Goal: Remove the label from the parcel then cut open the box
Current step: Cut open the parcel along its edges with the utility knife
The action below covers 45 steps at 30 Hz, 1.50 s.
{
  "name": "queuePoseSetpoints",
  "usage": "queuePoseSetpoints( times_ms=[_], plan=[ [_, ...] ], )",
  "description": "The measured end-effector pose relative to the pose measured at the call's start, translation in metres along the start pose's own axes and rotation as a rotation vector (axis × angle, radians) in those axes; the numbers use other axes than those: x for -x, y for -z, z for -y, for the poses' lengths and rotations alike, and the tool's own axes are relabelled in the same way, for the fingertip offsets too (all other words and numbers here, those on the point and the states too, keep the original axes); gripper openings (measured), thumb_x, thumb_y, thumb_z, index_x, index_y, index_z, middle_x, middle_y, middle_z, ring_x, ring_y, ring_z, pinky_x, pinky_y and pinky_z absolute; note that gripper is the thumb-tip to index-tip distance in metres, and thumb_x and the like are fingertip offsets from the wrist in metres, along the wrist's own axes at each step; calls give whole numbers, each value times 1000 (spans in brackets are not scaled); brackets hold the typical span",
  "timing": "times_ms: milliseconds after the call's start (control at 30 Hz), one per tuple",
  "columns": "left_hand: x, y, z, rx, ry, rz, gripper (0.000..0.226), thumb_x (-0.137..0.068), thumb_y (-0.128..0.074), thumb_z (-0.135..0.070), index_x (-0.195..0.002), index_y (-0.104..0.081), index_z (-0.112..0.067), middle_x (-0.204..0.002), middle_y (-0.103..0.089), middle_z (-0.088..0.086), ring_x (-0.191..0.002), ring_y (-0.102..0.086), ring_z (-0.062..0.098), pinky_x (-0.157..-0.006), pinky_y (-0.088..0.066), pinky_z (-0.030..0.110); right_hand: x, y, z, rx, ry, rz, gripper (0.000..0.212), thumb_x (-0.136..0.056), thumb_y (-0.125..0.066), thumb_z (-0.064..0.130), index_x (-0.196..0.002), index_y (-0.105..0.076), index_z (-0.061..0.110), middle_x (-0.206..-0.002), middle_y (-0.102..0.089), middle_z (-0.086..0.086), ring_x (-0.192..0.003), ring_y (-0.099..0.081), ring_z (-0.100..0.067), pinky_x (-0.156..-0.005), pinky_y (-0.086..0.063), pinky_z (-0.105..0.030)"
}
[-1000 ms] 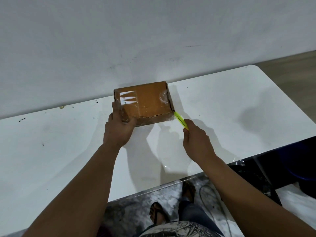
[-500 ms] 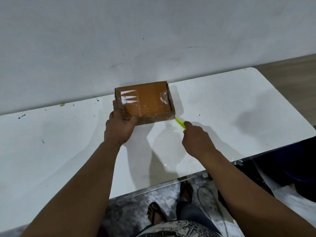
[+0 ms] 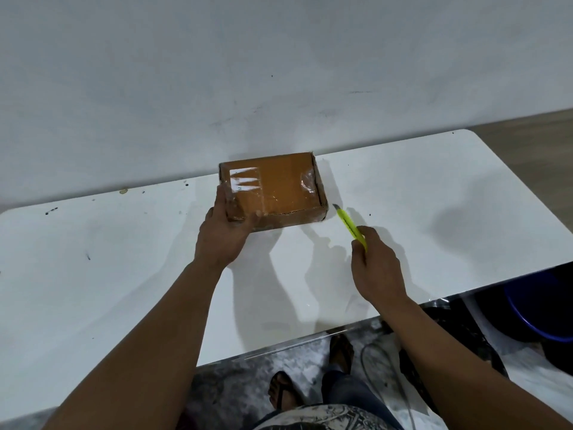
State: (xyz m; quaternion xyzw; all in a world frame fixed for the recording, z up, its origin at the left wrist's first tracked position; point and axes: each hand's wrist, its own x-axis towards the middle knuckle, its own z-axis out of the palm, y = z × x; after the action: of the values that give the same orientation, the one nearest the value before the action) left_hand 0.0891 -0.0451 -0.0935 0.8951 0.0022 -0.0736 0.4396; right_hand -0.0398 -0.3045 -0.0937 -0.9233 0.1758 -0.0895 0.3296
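The white table (image 3: 124,274) carries scattered dark specks to the left of the box. The left hand (image 3: 221,235) grips the box (image 3: 279,190) at its near-left corner, thumb laid up the left side and fingers curled against the front face. The box, brown cardboard wrapped in clear tape, lies flat on the table against the wall (image 3: 279,72). A white label (image 3: 245,178) sits on the top face of the box, at its far-left corner, under glare. Just right of the near-right corner of the box, apart from it, the yellow cutter (image 3: 350,225) points blade-first toward that corner. The right hand (image 3: 376,268) holds the cutter handle, fingers curled round it. Right of the box, below the table edge, stands a blue bucket (image 3: 539,308).
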Motion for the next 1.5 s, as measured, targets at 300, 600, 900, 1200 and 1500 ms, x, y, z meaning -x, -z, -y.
queuePoseSetpoints(
  times_ms=[300, 600, 900, 1200, 1500],
  plan=[
    [33, -14, -15, 47, -73, 141, 102, -64, -77, -76, -147, -25, -50, -131, -63, -10, -106, -67, 16, -93, -57, 45, -20, -23, 31, -104, 199, -98, 31, -101, -43, 14, -131, -49, 9, -111, -57, -7, -93, -54, -23, -72, -38, -28],
    [-1, -6, -9, 104, -66, 18, 72, -94, -59, -57, -154, -32, -30, -151, -45, 0, -128, -53, 24, -106, -46, 43, -16, -15, 23, -64, 122, 17, 32, -100, -41, 16, -132, -46, 18, -100, -68, -2, -86, -65, -27, -71, -50, -35],
    [-45, 1, -10, 142, -72, 121, 66, -95, -68, -41, -154, -41, -28, -148, -53, -9, -111, -66, 14, -100, -45, 25, 57, -26, 64, -110, 53, 334, 34, -102, -39, 28, -135, -37, 25, -81, -62, -1, -67, -58, -16, -62, -46, -38],
    [-38, -3, -9, 225, -77, 80, 60, -89, -75, -38, -141, -49, -24, -131, -55, -10, -92, -67, 13, -95, -50, 28, 65, -32, 73, -65, 17, 326, 35, -102, -39, 24, -136, -37, 20, -74, -48, 6, -62, -47, -7, -52, -28, -32],
    [-37, -5, -6, 231, -91, 50, 60, -88, -76, -40, -139, -49, -24, -127, -54, -10, -104, -66, 18, -95, -49, 28, 67, -31, 75, -70, -4, 314, 35, -102, -39, 24, -136, -36, 20, -72, -49, 9, -61, -50, -9, -49, -29, -23]
  ],
)
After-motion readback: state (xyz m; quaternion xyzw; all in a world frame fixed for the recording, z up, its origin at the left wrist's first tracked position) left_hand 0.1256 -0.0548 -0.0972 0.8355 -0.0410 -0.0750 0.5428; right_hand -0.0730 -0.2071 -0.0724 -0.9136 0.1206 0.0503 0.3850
